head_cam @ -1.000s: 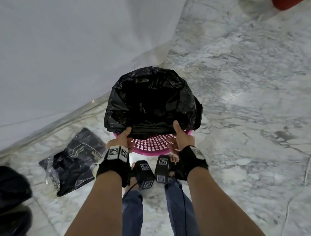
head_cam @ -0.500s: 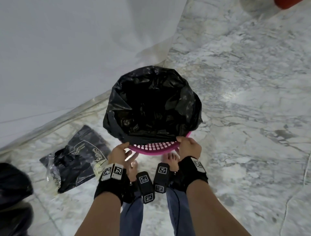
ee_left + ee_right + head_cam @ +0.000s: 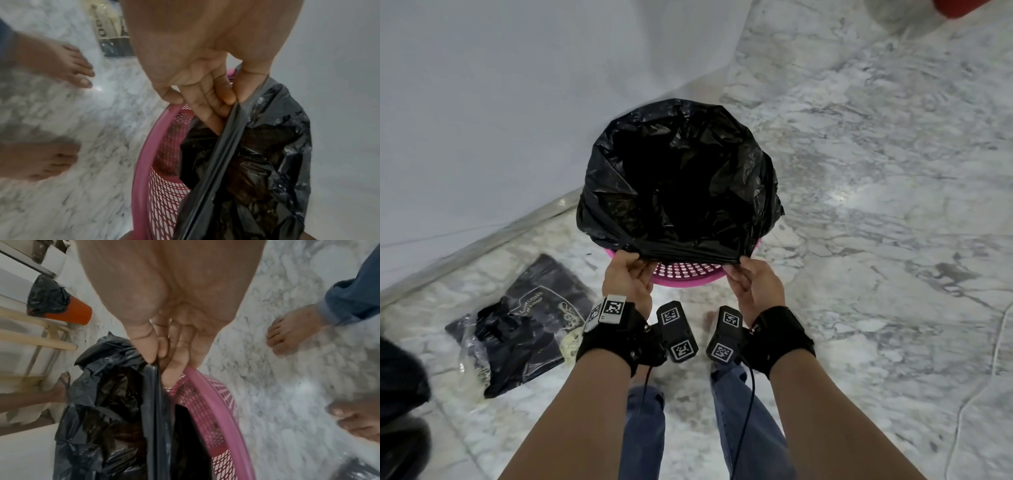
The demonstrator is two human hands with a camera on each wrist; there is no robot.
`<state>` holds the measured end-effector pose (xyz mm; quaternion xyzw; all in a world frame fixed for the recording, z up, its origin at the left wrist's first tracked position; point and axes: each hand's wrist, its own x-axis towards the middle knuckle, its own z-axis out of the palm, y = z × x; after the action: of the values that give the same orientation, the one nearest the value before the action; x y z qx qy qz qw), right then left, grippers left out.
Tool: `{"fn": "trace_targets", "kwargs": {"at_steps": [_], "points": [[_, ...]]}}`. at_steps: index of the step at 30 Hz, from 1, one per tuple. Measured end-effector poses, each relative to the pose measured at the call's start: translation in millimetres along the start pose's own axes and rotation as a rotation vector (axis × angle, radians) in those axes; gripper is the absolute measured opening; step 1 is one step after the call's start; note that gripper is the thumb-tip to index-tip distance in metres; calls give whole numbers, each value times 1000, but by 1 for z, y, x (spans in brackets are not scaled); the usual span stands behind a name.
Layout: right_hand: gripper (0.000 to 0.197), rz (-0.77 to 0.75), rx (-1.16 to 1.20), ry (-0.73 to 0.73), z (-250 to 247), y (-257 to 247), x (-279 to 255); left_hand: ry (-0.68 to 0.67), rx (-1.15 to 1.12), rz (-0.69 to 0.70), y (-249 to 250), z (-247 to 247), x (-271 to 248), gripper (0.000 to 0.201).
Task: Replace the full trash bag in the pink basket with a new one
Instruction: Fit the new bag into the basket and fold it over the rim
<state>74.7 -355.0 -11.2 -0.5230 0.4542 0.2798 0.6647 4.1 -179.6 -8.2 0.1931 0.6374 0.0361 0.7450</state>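
Note:
A black trash bag (image 3: 681, 185) lines the pink mesh basket (image 3: 681, 275) on the marble floor; its mouth is folded over the far and side rim. The bag's near edge (image 3: 688, 255) is stretched taut between my hands, above the bare near rim. My left hand (image 3: 631, 270) pinches that edge at the left, thumb against fingers (image 3: 236, 97). My right hand (image 3: 744, 274) pinches it at the right (image 3: 156, 358). The wrist views show the pink rim (image 3: 141, 162) (image 3: 232, 402) just outside the black film (image 3: 267, 154) (image 3: 98, 410).
A flat pack of black bags (image 3: 517, 325) in clear wrap lies on the floor to the left. A white wall (image 3: 500, 102) runs behind the basket. A dark bag (image 3: 397, 394) sits at the far left edge. My bare feet (image 3: 61, 65) stand just before the basket. An orange bin (image 3: 78, 311) stands farther off.
My hands let go of the bag's edge, dropped toward the rim and turned, then took hold again; they now pinch the near edge and pull it taut toward me.

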Motion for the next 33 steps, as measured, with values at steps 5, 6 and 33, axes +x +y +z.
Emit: {"fn": "trace_targets", "kwargs": {"at_steps": [5, 6, 33], "points": [[6, 67, 107, -67, -3, -2, 6, -194, -56, -47, 0, 2, 0, 20], [6, 71, 104, -78, -3, -3, 6, -218, -20, -65, 2, -2, 2, 25], [11, -25, -530, -27, 15, -20, 0, -113, 71, -207, 24, -16, 0, 7]]}}
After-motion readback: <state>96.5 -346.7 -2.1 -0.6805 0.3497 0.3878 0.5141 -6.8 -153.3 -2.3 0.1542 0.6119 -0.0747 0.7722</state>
